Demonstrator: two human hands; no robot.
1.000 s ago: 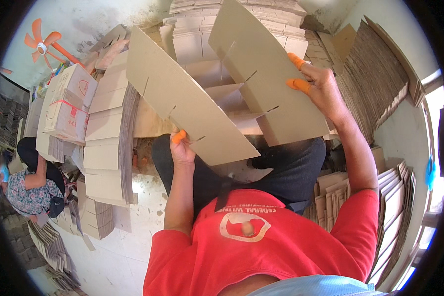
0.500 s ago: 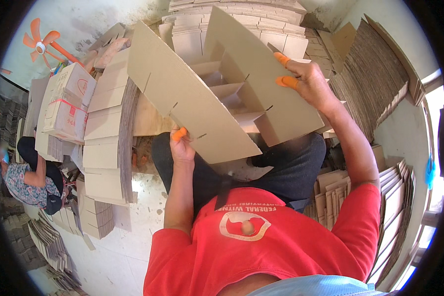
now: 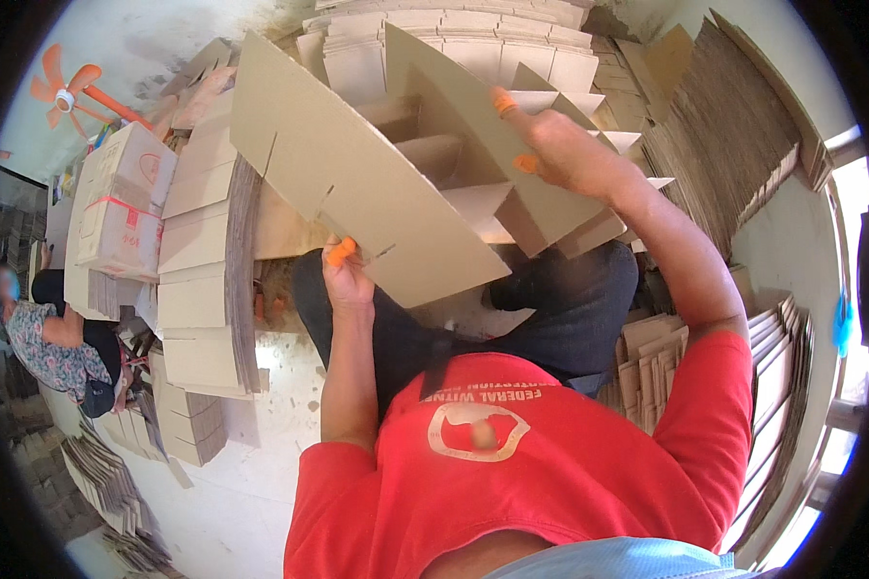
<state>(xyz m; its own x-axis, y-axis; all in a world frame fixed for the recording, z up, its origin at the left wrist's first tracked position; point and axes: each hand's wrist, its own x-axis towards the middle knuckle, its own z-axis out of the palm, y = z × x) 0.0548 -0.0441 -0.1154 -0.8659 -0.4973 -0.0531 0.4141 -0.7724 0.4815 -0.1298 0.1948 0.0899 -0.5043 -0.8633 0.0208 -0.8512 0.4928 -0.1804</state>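
I hold a brown cardboard divider assembly over my lap. My left hand (image 3: 346, 275), with an orange fingertip cover, grips the lower edge of the large slotted cardboard panel (image 3: 348, 174). My right hand (image 3: 555, 150), also with orange fingertip covers, presses on a second slotted panel (image 3: 473, 116) that stands parallel behind the first. Short cross pieces (image 3: 434, 154) sit between the two panels. The slots under my right palm are hidden.
Stacks of flat cardboard pieces (image 3: 203, 289) rise at my left, more stacks (image 3: 454, 39) stand ahead and at the right (image 3: 734, 145). Tied cartons (image 3: 116, 212) and an orange fan (image 3: 63, 96) are at the far left. Another person (image 3: 48, 338) sits at the left.
The right panel has swung in closer to the left one, and my right hand has moved left and down with it. Cross pieces now show between the panels.
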